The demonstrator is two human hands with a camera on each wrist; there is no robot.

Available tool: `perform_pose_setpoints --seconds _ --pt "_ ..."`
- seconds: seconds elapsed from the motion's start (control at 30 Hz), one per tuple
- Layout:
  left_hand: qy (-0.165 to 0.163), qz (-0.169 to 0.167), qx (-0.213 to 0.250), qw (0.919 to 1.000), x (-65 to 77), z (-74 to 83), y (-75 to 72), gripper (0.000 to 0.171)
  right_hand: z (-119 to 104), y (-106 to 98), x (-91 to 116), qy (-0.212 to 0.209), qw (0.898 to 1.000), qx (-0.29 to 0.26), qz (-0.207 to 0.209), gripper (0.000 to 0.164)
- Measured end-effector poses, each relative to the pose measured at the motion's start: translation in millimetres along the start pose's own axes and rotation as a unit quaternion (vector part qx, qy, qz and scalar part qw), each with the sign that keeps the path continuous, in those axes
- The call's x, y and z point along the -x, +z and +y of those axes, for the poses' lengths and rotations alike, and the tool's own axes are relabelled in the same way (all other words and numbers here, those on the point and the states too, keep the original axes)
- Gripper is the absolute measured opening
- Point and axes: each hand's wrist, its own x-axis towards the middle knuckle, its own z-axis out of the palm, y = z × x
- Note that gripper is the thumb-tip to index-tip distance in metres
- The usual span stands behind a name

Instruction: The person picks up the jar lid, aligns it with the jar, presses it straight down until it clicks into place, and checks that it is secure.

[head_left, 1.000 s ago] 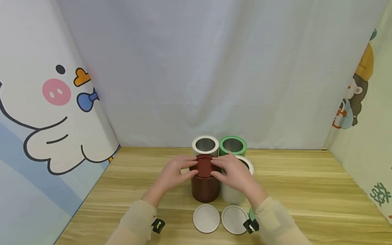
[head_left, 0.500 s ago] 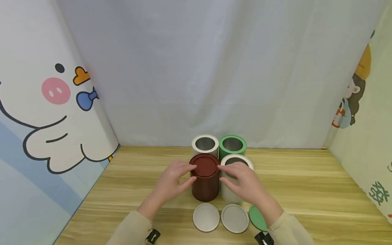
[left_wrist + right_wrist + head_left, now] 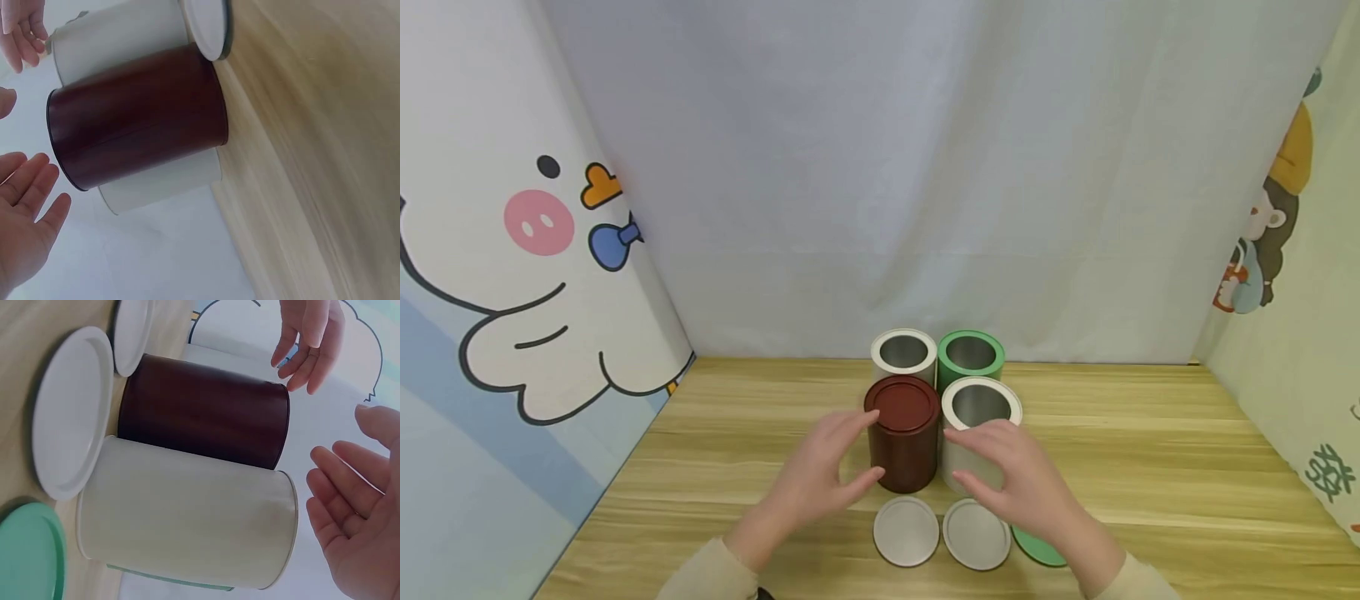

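A dark red canister point(image 3: 902, 458) stands upright at the front left of a cluster, its matching red lid point(image 3: 902, 406) lying on top. Close by its left side hovers my left hand point(image 3: 812, 475), fingers spread and holding nothing. My right hand point(image 3: 1026, 483) hangs in front of the uncapped white canister point(image 3: 187, 512), hiding part of it in the head view. In the right wrist view the right palm is bare, with a gap between fingers and canister. Behind stand another white canister point(image 3: 880, 357) and a green canister point(image 3: 945, 358), both topless with dark insides.
On the wooden table point(image 3: 1150, 467), two pale lids point(image 3: 906, 531) and a green lid point(image 3: 1041, 548) lie in a row in front of the canisters. The green one is partly covered by the right forearm. A grey-white curtain point(image 3: 775, 208) closes off the back.
A second ago both hands touched the red lid. They have let go, drawn back toward me and moved apart. The canisters and the lids have stayed in place.
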Motion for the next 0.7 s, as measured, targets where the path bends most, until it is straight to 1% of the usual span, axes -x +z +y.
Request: perform_pose_setpoints --seconds 0.1,0.23,0.33,0.43,0.5,0.6,0.7 --pt "0.005 -0.002 -0.002 1.0 6.6 2.9 -0.6 0.066 -2 -1 7 -0.007 1.0 0.004 0.002 0.037" --pt "0.028 0.011 -0.005 0.9995 15.2 5.3 1.6 0.07 -4 -1 16 -0.009 1.0 0.004 -0.004 0.042" --pt "0.039 0.011 -0.004 0.9992 21.6 7.1 5.7 0.071 -3 2 24 -0.019 1.0 -0.001 -0.01 0.042" --pt "0.035 -0.006 -0.003 0.9994 28.7 10.2 11.0 0.069 -2 6 31 -0.026 0.999 -0.002 -0.019 0.042" --pt "0.028 -0.023 -0.002 0.9993 33.9 12.3 15.7 0.068 -2 9 36 -0.028 0.999 -0.001 -0.028 0.042" --pt "0.019 -0.045 0.002 0.9988 42.3 14.1 24.1 0.069 -2 14 43 -0.023 0.999 -0.003 -0.049 0.042" --pt "0.016 -0.059 0.001 0.9981 49.6 15.5 32.1 0.07 -1 19 50 -0.023 0.998 -0.002 -0.064 0.043"
